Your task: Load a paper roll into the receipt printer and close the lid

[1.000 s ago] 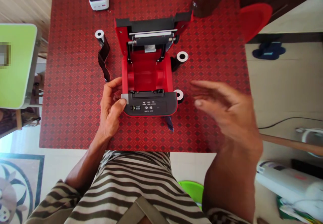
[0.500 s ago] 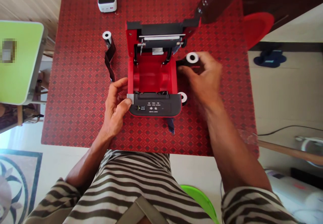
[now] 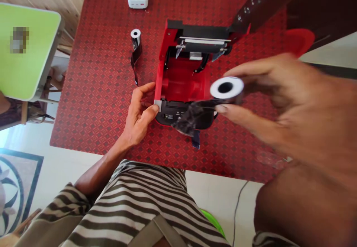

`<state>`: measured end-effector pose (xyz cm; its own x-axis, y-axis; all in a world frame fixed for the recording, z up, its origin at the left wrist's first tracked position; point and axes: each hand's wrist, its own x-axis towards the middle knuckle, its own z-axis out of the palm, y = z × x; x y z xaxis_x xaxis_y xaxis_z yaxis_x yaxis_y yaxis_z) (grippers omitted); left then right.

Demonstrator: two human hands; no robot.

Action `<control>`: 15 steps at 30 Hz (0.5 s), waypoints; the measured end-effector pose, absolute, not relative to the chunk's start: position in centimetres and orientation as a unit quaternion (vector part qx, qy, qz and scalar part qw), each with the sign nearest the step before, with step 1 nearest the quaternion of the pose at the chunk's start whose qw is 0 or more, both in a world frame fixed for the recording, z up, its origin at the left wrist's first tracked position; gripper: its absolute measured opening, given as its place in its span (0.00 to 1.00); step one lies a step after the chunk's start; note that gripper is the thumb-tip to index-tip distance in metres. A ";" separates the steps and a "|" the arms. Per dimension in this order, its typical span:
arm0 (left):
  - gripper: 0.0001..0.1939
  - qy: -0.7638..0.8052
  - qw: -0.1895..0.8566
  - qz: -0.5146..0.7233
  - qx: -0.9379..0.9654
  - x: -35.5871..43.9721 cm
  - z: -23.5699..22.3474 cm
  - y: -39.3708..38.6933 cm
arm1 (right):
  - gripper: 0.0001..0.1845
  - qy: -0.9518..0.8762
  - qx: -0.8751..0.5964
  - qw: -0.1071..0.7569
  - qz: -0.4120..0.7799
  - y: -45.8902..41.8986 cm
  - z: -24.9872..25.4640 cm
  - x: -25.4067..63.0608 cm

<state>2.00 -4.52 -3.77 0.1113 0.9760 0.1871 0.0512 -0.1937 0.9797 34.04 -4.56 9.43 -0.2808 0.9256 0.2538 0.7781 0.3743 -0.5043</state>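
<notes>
A red-and-black label printer (image 3: 182,87) stands on the table with its lid raised and its red bay showing. My left hand (image 3: 141,117) grips its front left corner, thumb on top and fingers at the side. Close to the camera, my right hand (image 3: 292,102) pinches a ribbon roll (image 3: 236,86) with a white end and a hollow core. A loose black tail (image 3: 185,119) hangs from this roll across the printer's front panel and hides part of it. Another ribbon roll (image 3: 136,41) stands left of the printer, its dark strip trailing toward me.
A white power bank (image 3: 138,0) with white cables lies at the table's far edge. From under the printer's front a dark strip end (image 3: 196,140) sticks out. A green table (image 3: 25,68) stands at the left, and a red round object (image 3: 301,41) at the right.
My right hand has lifted the ribbon roll from beside the printer toward the camera, its tail now hanging over the front panel. My left hand stays on the corner. The view has shifted.
</notes>
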 end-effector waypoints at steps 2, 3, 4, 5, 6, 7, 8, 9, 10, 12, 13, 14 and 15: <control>0.34 0.436 0.455 0.500 0.594 2.0 -3.8 -4.5 | 0.18 -0.828 -0.502 0.226 0.111 -3.9 9.7 31.6; 0.35 0.436 0.453 0.497 0.598 2.0 -3.9 -4.6 | 0.17 -0.843 -0.488 0.206 0.094 -3.5 9.8 30.8; 0.35 0.436 0.451 0.494 0.602 2.0 -3.9 -4.6 | 0.17 -0.852 -0.483 0.184 0.080 -3.2 9.9 30.2; 0.35 0.436 0.450 0.492 0.604 2.0 -4.0 -4.6 | 0.16 -0.857 -0.483 0.165 0.072 -2.9 10.0 29.8; 0.35 0.435 0.451 0.491 0.605 2.0 -4.0 -4.6 | 0.14 -0.857 -0.488 0.149 0.072 -2.6 9.9 29.5; 0.35 0.435 0.453 0.492 0.603 2.1 -4.1 -4.7 | 0.13 -0.852 -0.499 0.136 0.077 -2.4 9.8 29.2; 0.35 0.434 0.455 0.495 0.599 2.2 -4.1 -4.8 | 0.11 -0.846 -0.511 0.126 0.083 -2.1 9.6 29.0; 0.34 0.435 0.457 0.499 0.594 2.2 -4.2 -4.9 | 0.09 -0.840 -0.522 0.120 0.087 -1.8 9.3 28.7; 0.34 0.438 0.459 0.502 0.587 2.3 -4.2 -5.0 | 0.09 -0.833 -0.533 0.112 0.093 -1.6 9.0 28.5; 0.34 0.449 0.465 0.504 0.573 2.5 -4.2 -5.1 | 0.08 -0.825 -0.548 0.099 0.098 -1.1 8.3 27.9; 0.35 0.453 0.469 0.503 0.567 2.6 -4.2 -5.2 | 0.08 -0.822 -0.554 0.093 0.097 -0.9 8.1 27.7; 0.35 0.456 0.473 0.503 0.563 2.6 -4.2 -5.3 | 0.08 -0.818 -0.560 0.086 0.097 -0.6 7.9 27.4; 0.35 0.457 0.476 0.502 0.559 2.7 -4.1 -5.3 | 0.08 -0.815 -0.565 0.080 0.100 -0.3 7.7 27.1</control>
<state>2.67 -5.33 -4.08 0.0792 0.9889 0.1258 0.0331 -0.1287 0.9911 27.09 -0.33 7.73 -0.3483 0.9373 0.0163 0.9054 0.3408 -0.2533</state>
